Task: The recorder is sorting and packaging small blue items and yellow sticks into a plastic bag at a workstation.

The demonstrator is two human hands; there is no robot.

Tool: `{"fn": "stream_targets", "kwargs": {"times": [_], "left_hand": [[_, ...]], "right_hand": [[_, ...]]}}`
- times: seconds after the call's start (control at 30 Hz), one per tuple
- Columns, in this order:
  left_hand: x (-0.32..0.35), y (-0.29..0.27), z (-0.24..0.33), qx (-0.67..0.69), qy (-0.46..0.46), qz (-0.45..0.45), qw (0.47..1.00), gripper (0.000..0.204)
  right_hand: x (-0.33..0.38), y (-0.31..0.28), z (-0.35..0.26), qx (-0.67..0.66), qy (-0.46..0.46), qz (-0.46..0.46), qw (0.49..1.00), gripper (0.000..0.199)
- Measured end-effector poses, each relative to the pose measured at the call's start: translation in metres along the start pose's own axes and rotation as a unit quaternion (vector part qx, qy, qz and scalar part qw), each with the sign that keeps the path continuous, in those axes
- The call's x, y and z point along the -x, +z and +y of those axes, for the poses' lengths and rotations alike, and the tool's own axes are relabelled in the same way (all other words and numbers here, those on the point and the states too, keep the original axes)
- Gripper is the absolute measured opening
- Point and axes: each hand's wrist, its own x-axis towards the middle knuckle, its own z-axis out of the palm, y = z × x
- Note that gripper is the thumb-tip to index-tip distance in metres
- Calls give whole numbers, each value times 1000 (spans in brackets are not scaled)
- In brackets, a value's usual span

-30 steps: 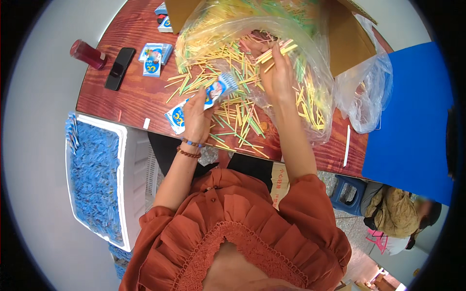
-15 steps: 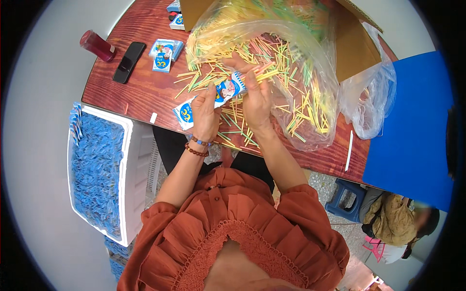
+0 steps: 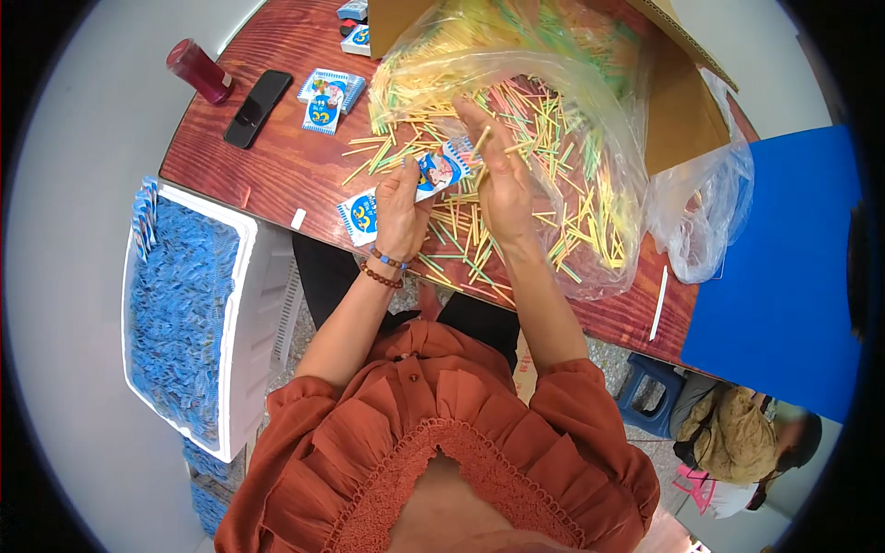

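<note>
Holding one packet [image 3: 441, 171] and one stick [image 3: 480, 141], two hands [image 3: 452, 189].

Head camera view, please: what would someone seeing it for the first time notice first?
Probably the heap of coloured sticks, yellow, green and pink, spilling from a clear plastic bag across the far side of the wooden table. At its near edge the left hand holds a small blue-and-white packet while the right hand pinches a few sticks beside it. To the person's left, a white crate brims with blue packets.

Red bottle [image 3: 198, 70] beside black phone [image 3: 257, 108]; white crate [image 3: 247, 313] of blue packets; blue stool [image 3: 653, 402].
</note>
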Motion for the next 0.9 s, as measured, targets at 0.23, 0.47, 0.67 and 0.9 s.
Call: {"fn": "stream_targets", "kwargs": {"times": [0.23,0.47,0.67,0.9], "left_hand": [[0,-8,-1,29,-4,-12,999,31],[-6,-11,-2,41,-13,-14,999,30],[-4,-6,-3,40,-24,11,999,29],[-4,-10,1,50,-27,19,998,28]], "right_hand": [[-6,9,-2,56,20,-37,998,55],[-18,-2,-1,3,-14,18,1000,54],[-15,7,6,89,-86,13,992,55],[-13,12,-2,110,32,-27,993,56]]}}
